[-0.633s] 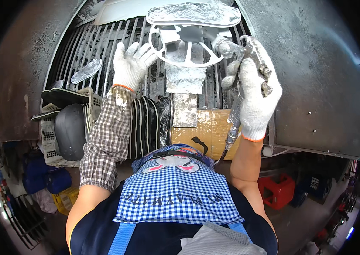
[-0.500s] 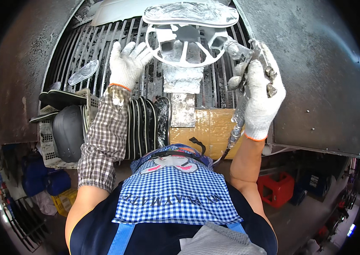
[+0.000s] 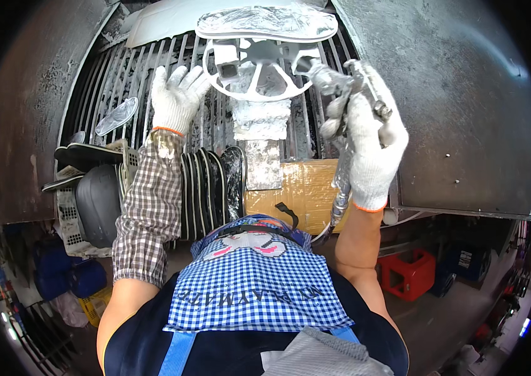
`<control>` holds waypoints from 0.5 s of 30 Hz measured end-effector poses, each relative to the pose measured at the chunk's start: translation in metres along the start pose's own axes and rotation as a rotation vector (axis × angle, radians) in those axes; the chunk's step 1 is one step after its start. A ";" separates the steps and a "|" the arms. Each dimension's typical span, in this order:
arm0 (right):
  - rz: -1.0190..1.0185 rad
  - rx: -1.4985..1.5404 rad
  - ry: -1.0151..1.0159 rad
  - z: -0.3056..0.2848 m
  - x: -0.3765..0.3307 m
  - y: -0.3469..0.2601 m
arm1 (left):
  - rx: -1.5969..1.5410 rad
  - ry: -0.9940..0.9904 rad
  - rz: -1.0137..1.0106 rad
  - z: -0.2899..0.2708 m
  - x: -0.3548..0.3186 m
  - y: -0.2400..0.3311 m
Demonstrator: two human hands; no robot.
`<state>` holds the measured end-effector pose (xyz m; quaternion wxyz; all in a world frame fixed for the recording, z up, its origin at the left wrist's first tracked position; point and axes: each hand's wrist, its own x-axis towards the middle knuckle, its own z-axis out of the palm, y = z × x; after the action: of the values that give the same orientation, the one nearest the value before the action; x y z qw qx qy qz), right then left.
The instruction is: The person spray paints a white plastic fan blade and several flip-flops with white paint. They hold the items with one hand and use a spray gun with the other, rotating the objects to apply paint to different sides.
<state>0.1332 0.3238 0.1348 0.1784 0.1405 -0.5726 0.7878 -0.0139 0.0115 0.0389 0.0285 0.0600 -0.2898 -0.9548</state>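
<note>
A paint-smeared spray gun (image 3: 342,116) with a hose at its lower end is gripped in my gloved right hand (image 3: 375,138). Its front end points left at a white wheel-shaped turntable (image 3: 256,75). On top of that turntable lies a sole-shaped piece (image 3: 265,24) with a white rim and a shiny, film-like grey-white face. My left hand (image 3: 179,103), also in a white knit glove, is open with fingers spread. Its fingertips come close to the turntable's left rim; I cannot tell whether they touch it.
Metal slats (image 3: 146,81) lie beneath the turntable, with a small clear sole-shaped piece (image 3: 117,117) on them. A plastic basket (image 3: 68,213) holds dark soles at left, beside a row of upright black soles (image 3: 203,188). Taped cardboard (image 3: 309,188) lies in front; a metal panel (image 3: 459,113) stands right.
The whole view has shifted, so hands, turntable and soles sit slightly farther left. The spray gun's front end is a little nearer the turntable. Both hands keep their poses.
</note>
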 end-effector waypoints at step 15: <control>0.074 -0.109 0.159 -0.003 0.009 0.001 | 0.002 -0.078 -0.004 0.108 -0.045 -0.040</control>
<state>0.1246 0.3269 0.1364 0.2014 0.0462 -0.6033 0.7703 0.0158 0.1081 0.1107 0.0151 0.0233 -0.2913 -0.9562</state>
